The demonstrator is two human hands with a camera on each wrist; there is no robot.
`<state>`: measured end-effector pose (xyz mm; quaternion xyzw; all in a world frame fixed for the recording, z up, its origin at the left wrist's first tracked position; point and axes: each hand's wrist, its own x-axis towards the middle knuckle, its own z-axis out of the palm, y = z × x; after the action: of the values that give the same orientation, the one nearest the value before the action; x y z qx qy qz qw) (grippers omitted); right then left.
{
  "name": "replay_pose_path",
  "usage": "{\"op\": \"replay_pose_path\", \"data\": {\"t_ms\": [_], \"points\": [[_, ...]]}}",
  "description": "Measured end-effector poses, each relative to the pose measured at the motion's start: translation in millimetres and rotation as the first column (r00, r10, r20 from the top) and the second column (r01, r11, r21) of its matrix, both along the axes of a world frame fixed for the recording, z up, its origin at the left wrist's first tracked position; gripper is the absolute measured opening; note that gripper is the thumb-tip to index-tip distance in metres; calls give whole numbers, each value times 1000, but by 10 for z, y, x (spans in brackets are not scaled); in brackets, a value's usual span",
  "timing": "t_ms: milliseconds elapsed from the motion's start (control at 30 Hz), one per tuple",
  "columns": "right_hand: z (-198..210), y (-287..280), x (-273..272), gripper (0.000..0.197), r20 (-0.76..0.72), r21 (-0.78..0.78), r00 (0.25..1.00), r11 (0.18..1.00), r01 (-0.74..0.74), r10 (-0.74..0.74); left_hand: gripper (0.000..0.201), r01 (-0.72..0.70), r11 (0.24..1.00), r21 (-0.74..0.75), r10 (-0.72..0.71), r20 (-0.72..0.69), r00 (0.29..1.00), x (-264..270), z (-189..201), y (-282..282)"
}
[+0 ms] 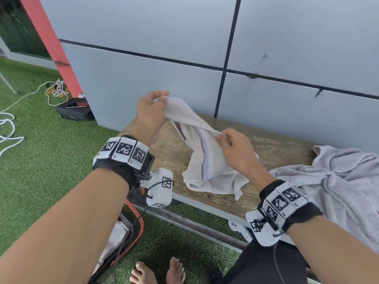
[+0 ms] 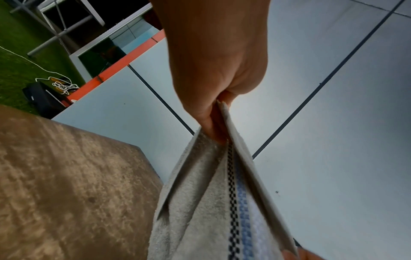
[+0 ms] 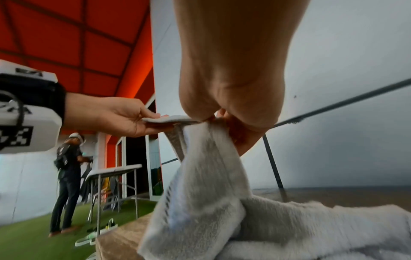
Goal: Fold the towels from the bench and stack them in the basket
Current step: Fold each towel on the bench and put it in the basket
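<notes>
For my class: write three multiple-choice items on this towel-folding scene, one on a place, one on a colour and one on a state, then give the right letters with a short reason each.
1. Where does the heap of unfolded towels lie?
A. on the grass
B. on the right part of the bench
C. in the basket

2. What colour is the chequered stripe on the held towel?
A. red
B. green
C. dark, almost black

3. How is the held towel being handled?
A. it lies flat and untouched
B. the left hand and the right hand each pinch its edge
C. one hand alone holds it

Answers: 1 B, the head view shows the heap on the wooden top at the right. 2 C, the left wrist view shows dark squares beside a pale blue band. 3 B, both hands grip the raised edge while the towel's lower part rests on the bench.
</notes>
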<state>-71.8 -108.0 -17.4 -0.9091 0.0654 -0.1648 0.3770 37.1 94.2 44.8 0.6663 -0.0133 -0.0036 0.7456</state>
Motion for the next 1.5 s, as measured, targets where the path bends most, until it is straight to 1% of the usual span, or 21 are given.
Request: {"op": "replay_pose_path", "data": {"t_ms": [100,200,267,300,400,433,467,533,633,667,700,800,867,967,1100,1167,1233,1300,1367,1433,1500], "points": [[10,-78,2,37,61,58,998,998,20,-24,22,-33,999,19,33,-10,999,34,31,57],[24,-113,-28,44,106,62,993,997,48,-54,18,-61,990,123,64,-21,998,11,-31,121],[23,-110,-59,44,129,105,991,994,19,-32,5,6,975,221,15,-93,996,-78,-64,166],[21,-94,-78,43,141,134,990,991,-18,-1,14,77,948,309,-34,-141,989,-137,-85,182],[-3,-1,-123,37,157,153,980,977,-148,124,64,316,710,629,-250,-194,948,-397,-140,126],[-11,41,-130,33,145,134,976,974,-180,161,71,365,640,676,-341,-175,924,-480,-175,72],[-13,82,-134,30,128,113,972,971,-210,195,68,405,599,691,-428,-152,891,-554,-201,5],[-10,145,-125,22,103,96,961,959,-265,256,44,448,591,671,-525,-102,845,-607,-292,-95],[18,167,-114,17,112,114,949,945,-307,295,10,406,614,677,-540,-15,842,-538,-403,-158],[42,156,-124,19,120,123,948,943,-308,294,7,395,619,679,-550,15,835,-525,-405,-149],[68,132,-142,20,120,128,949,944,-306,291,13,380,615,691,-551,31,834,-503,-422,-133],[136,-23,-205,15,11,134,952,943,-303,305,10,322,585,744,-521,41,852,-396,-487,-29],[124,-155,-252,15,-132,97,938,946,-310,321,27,251,565,786,-483,69,873,-330,-533,64],[19,-350,-311,32,-312,20,893,942,-336,325,44,149,528,836,-403,91,911,-243,-577,198],[-112,-568,-362,51,-406,-73,893,967,-243,194,44,100,556,825,-331,109,937,-151,-630,288],[-218,-646,-373,53,-397,-110,913,983,-149,94,40,150,571,807,-341,67,938,-137,-691,286],[-390,-688,-374,51,-391,-175,920,983,-56,-18,36,225,544,808,-400,14,916,-188,-757,223],[-585,-686,-372,44,-419,-280,902,960,-18,-106,24,322,479,817,-479,-64,875,-290,-816,133],[-747,-621,-361,44,-460,-294,878,956,-11,-131,46,446,386,807,-578,-165,799,-385,-913,47],[-828,-503,-334,44,-491,-198,866,980,-8,-92,29,500,200,842,-678,-249,691,-481,-1025,-32],[-846,-334,-282,47,-472,-62,881,995,-73,35,31,439,91,894,-681,-266,682,-548,-1195,-90]]}}
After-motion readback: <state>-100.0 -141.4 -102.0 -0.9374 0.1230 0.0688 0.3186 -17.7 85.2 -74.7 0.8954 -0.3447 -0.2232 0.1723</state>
